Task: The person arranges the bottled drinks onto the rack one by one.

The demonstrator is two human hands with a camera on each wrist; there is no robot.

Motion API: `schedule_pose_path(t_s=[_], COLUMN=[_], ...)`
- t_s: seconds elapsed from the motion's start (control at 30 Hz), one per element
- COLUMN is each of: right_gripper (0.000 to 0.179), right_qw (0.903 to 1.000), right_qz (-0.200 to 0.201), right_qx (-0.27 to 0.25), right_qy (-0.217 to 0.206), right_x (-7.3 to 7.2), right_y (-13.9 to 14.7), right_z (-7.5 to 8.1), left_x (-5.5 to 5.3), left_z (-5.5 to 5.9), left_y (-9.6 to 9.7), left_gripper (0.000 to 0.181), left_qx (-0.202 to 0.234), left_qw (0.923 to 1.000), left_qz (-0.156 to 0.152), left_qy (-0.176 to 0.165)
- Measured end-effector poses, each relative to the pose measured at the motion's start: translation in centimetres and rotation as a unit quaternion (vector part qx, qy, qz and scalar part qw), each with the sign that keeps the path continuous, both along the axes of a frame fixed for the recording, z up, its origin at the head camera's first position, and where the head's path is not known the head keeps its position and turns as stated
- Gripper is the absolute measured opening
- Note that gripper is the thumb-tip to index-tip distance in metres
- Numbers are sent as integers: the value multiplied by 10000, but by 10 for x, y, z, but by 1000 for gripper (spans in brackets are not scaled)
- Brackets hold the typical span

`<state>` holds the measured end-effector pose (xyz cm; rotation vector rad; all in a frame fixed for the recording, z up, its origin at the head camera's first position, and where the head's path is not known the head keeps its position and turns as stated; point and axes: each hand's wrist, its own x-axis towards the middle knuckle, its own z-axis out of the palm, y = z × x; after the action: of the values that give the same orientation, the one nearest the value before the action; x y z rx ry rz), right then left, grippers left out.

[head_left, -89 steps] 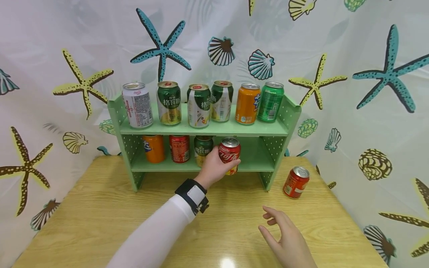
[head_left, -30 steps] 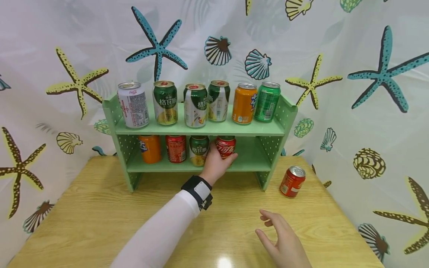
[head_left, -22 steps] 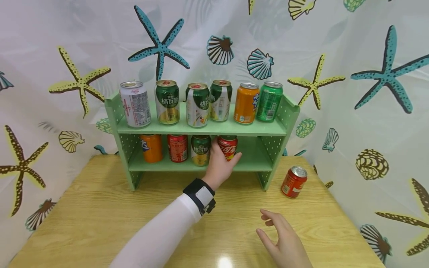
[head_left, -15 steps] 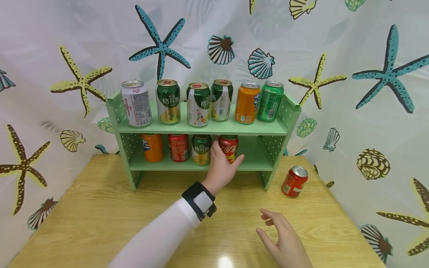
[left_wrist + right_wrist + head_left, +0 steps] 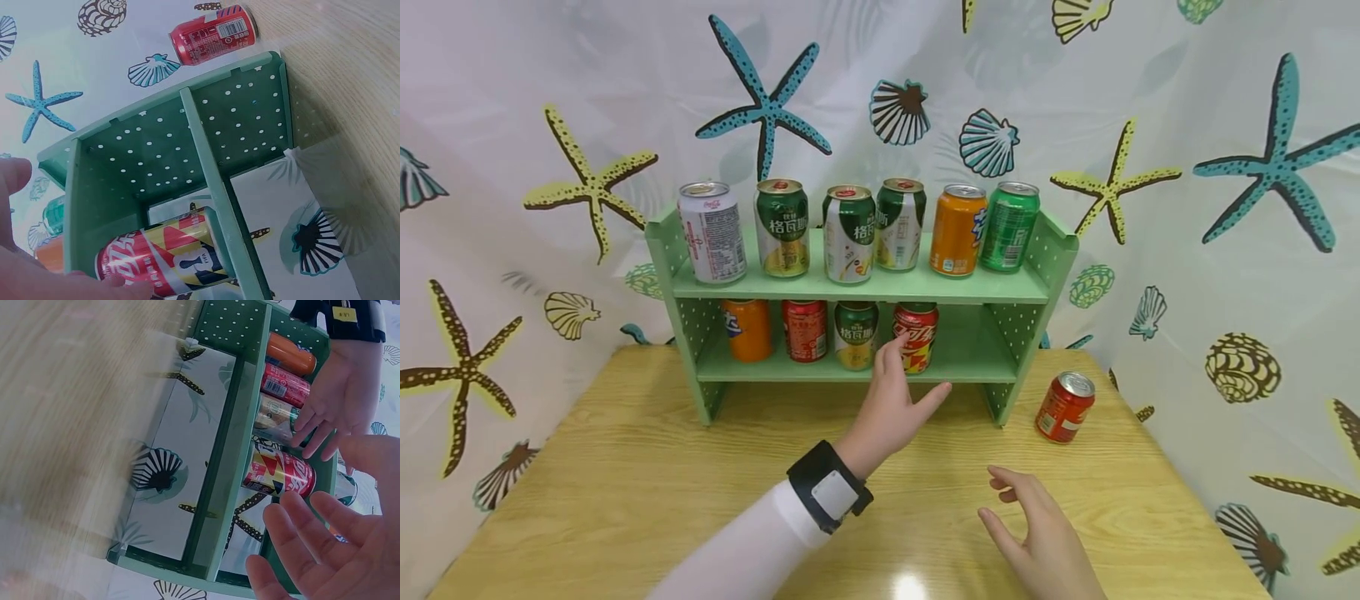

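A red and yellow cola can (image 5: pixel 916 337) stands upright on the lower shelf of the green rack (image 5: pixel 859 292). My left hand (image 5: pixel 889 412) is in front of it with fingers extended and thumb spread, holding nothing. In the left wrist view the same cola can (image 5: pixel 165 253) lies beyond my fingers. To its left on that shelf is a green and gold can (image 5: pixel 855 335). My right hand (image 5: pixel 1037 533) hovers over the table at the lower right, fingers loosely bent, with nothing in it.
A red can (image 5: pixel 1065 407) stands on the wooden table (image 5: pixel 647 492) right of the rack. Several cans line the top shelf, from a white can (image 5: pixel 712 233) to a green can (image 5: pixel 1011 227). An orange can (image 5: pixel 748 330) and a red can (image 5: pixel 805 330) share the lower shelf.
The cola can went back onto the lower shelf in my left hand. That hand then let go and drew back toward me, its fingers now off the can. My right hand stayed almost still.
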<state>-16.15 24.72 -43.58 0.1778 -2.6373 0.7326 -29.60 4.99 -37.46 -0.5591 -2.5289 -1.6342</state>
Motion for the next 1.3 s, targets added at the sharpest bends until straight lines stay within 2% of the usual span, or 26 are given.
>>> schedule_pose_path(t_s=[0.13, 0.27, 0.43, 0.63, 0.9, 1.13, 1.3], right_gripper=[50, 51, 52, 51, 53, 53, 50], right_qw=[10000, 9996, 9979, 9984, 9981, 9984, 9989], right_qz=[-7, 58, 158, 102, -8, -85, -184], right_qx=[44, 146, 277, 195, 240, 234, 146], right_qy=[7, 221, 565, 527, 566, 503, 395], right_x=[-1, -2, -5, -8, -11, -22, -32], right_y=[0, 3, 10, 14, 19, 35, 52], right_z=[0, 0, 1, 4, 5, 1, -3], left_x=[10, 19, 29, 36, 52, 66, 71], left_z=[3, 3, 0, -13, -27, -38, -49], left_y=[-9, -18, -26, -32, -45, -59, -67], left_gripper=[80, 70, 67, 61, 58, 55, 53], left_qx=[-248, -558, -732, -878, -1158, -1183, -1160], left_qw=[9992, 9965, 9937, 9908, 9857, 9821, 9822], left_qz=[-304, -616, -844, -1026, -1185, -1362, -1358], left_qy=[64, 102, 54, -28, -301, -531, -579])
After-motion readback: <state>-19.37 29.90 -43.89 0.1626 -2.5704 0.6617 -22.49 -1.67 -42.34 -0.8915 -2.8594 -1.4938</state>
